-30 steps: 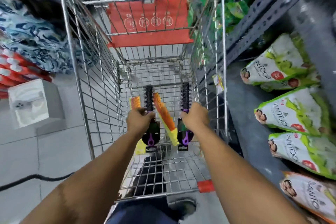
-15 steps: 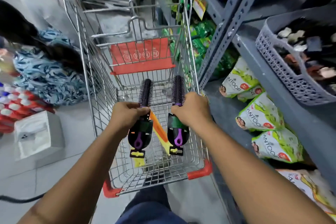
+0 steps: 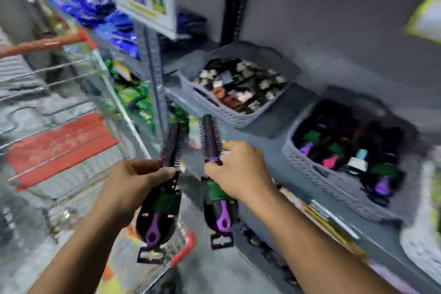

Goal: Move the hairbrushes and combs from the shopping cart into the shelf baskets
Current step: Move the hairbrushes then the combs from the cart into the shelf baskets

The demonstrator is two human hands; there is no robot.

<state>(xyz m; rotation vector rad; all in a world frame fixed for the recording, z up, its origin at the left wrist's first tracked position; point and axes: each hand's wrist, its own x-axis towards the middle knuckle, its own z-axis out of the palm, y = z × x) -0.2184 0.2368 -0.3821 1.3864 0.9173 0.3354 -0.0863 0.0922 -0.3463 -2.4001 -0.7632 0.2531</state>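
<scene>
two round hairbrushes are held up between the shopping cart (image 3: 59, 141) and the shelf, one per hand. the left hand (image 3: 133, 184) is curled around the left hairbrush (image 3: 164, 188) just below its bristles; the right hand (image 3: 238, 172) is wrapped around the right hairbrush (image 3: 212, 143) at the purple collar. each has black bristles, a purple handle and a card tag. two grey shelf baskets sit near: the far basket (image 3: 214, 107) and the near basket (image 3: 317, 174), both holding mixed hair items. no writing is readable through the blur.
</scene>
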